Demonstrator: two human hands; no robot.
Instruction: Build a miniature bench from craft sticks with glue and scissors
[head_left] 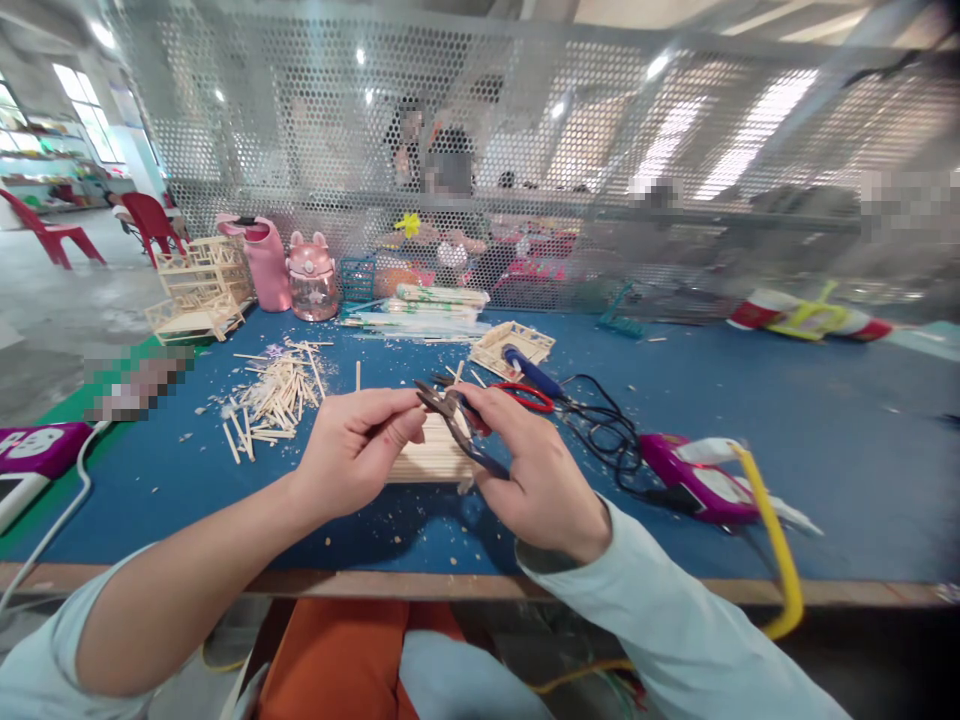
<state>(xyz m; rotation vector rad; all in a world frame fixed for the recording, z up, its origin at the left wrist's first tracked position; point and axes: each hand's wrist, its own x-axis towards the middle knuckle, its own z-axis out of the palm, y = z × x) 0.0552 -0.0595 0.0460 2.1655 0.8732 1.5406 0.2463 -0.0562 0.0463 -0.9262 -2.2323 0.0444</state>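
My right hand (544, 470) is closed around the handles of dark pliers (457, 425), whose jaws point up and left. The jaws lie beside the pinched fingertips of my left hand (360, 450); what those fingers hold, if anything, is too small to make out. Below both hands, a flat panel of pale wooden sticks (427, 462) rests on the blue table (750, 400), partly covered by the hands and pliers. A heap of loose short sticks (281, 395) lies left of my left hand.
Behind the hands are a stick tray (517, 347), a blue-handled tool (532, 372) and red-handled scissors (529, 397). Purple power strips (697, 480) with cords lie right and far left. Bottles (313, 280), wrapped stick bundles (435, 310) and a mesh screen (337, 130) stand farther back.
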